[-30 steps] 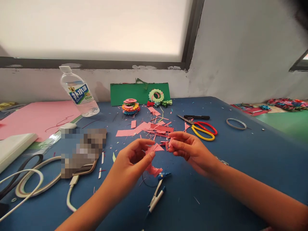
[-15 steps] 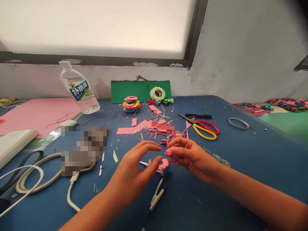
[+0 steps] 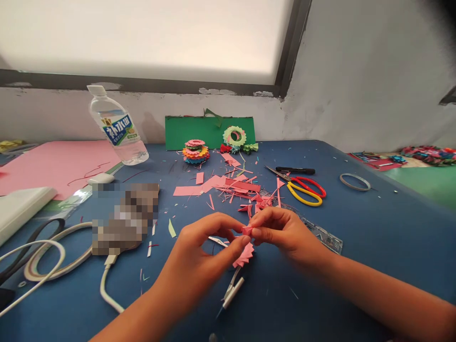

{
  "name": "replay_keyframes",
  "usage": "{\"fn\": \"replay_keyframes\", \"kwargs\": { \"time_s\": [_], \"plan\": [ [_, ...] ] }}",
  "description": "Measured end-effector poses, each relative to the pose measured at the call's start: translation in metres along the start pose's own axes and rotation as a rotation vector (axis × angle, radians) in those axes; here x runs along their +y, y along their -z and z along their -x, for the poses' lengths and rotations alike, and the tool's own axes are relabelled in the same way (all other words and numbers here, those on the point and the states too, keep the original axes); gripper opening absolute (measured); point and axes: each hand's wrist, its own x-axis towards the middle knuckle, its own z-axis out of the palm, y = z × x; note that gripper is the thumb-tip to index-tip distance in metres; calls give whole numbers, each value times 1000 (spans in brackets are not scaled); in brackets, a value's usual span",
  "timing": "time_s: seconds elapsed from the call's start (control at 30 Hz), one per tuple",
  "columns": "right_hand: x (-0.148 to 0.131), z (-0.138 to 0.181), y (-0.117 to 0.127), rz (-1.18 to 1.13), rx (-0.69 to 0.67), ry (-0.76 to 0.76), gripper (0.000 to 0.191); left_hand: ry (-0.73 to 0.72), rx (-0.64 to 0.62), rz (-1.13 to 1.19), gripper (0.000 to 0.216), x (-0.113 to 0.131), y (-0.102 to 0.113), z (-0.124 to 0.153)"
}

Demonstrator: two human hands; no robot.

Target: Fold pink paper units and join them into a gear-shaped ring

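Observation:
Between the fingertips of both hands is a small folded piece of pink paper (image 3: 247,231). My left hand (image 3: 204,256) pinches it from the left with thumb and fingers. From the right, my right hand (image 3: 285,232) grips it between thumb and forefinger. Just under the fingers lies a pink pleated paper piece (image 3: 243,256) with a toothed edge, partly covered by my left thumb. A slim tool with a white handle (image 3: 233,293) rests on the blue table below it. Pink paper strips and scraps (image 3: 217,186) are heaped beyond my hands.
Scissors with red and yellow handles (image 3: 304,191), a black pen (image 3: 295,170), a clear ruler (image 3: 326,237) and a grey ring (image 3: 355,182) lie right. Toothed paper rings (image 3: 195,152) stand by a green board (image 3: 199,133). A bottle (image 3: 119,130), cable (image 3: 103,285) and tape roll (image 3: 32,266) are left.
My left hand has moved right and closed its thumb and fingers on the folded pink paper, which my right hand was holding alone. The view has shifted slightly.

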Motion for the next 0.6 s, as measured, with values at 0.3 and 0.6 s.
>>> {"fn": "replay_keyframes", "kwargs": {
  "time_s": [0.3,0.6],
  "plan": [
    [2,-3,1,-23,-37,43,11,175,-29,261,10,2,0,-1],
    [2,-2,1,-138,-158,-101,12,199,-101,270,13,2,0,1]
  ]
}}
